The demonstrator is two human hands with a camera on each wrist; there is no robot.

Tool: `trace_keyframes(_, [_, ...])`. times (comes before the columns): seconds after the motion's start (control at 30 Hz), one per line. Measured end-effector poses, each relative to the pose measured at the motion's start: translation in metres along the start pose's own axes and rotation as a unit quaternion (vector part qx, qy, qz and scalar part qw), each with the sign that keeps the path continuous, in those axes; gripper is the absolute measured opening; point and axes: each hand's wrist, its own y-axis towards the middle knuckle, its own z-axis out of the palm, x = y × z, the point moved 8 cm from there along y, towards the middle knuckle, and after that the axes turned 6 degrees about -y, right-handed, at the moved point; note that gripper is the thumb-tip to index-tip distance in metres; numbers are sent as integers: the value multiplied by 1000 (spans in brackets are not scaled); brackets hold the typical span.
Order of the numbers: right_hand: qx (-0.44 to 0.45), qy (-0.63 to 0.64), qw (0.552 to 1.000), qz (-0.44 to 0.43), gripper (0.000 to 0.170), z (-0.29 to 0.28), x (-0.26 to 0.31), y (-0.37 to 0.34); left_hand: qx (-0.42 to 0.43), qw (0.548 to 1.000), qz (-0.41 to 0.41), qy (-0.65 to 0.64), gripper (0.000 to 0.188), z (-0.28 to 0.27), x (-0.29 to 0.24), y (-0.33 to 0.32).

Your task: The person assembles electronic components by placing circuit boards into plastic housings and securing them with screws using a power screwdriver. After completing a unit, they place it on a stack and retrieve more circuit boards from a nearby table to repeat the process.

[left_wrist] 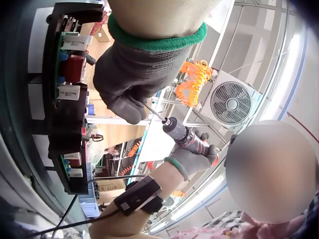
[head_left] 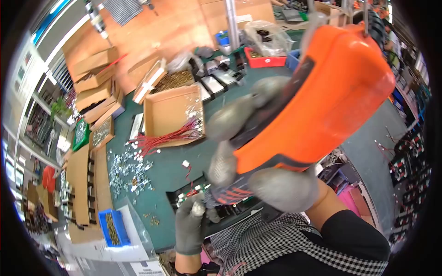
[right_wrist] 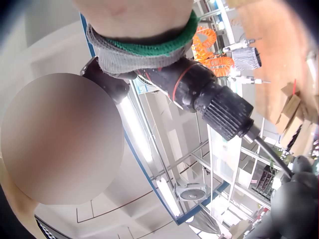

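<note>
The right hand (head_left: 285,188), in a grey glove, grips an orange and black power screwdriver (head_left: 317,101); its fingers wrap round the body. The left hand (head_left: 189,225), also gloved, is low in the head view, beside a black housing (head_left: 172,195) with circuit boards and wires. In the left wrist view the left hand (left_wrist: 142,74) pinches the tip end of the metal bit (left_wrist: 155,112), which points from the driver (left_wrist: 182,134) in the right hand (left_wrist: 192,162). Whether a screw sits at the tip is hidden by the fingers. The housing (left_wrist: 67,119) shows at the left there.
On the green table (head_left: 161,175) lie scattered small metal parts (head_left: 131,172). Behind them is a cardboard box (head_left: 168,115) with red wires (head_left: 165,138). A blue tray (head_left: 113,227) of screws stands front left, a red tray (head_left: 267,61) at the back.
</note>
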Motion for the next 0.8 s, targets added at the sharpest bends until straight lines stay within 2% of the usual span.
trace_keyframes(0.03, [-13,63,998,9,71,2,-2,-2,8,999,-15,-43,53,2,4,-1])
trace_keyframes(0.07, [-27,126,992,17,76,4,-5,-3,-23,997,-38,-69,53,1,8,-3])
trace_keyframes(0.17, [-33,301,951,60,70,2,-13,-5,-24,987,-77,-136,52,-1,20,-3])
trace_keyframes(0.2, [-14,305,952,28,70,2,-13,-4,-15,988,-74,-137,55,4,18,-2])
trace_keyframes(0.3, [-15,263,963,61,71,-3,-9,-7,-18,986,-69,-148,58,5,22,2])
trace_keyframes(0.47, [7,219,975,33,72,-5,-10,-10,2,980,-92,-178,57,7,31,6])
trace_keyframes(0.6, [35,188,981,32,75,2,-9,-16,-47,990,-66,-119,57,6,27,9])
trace_keyframes(0.7, [-26,230,969,90,74,7,-10,-21,-39,997,-38,-59,58,8,18,11])
trace_keyframes(0.8, [-11,204,977,64,70,3,-10,-15,-11,997,-52,-64,60,10,18,9])
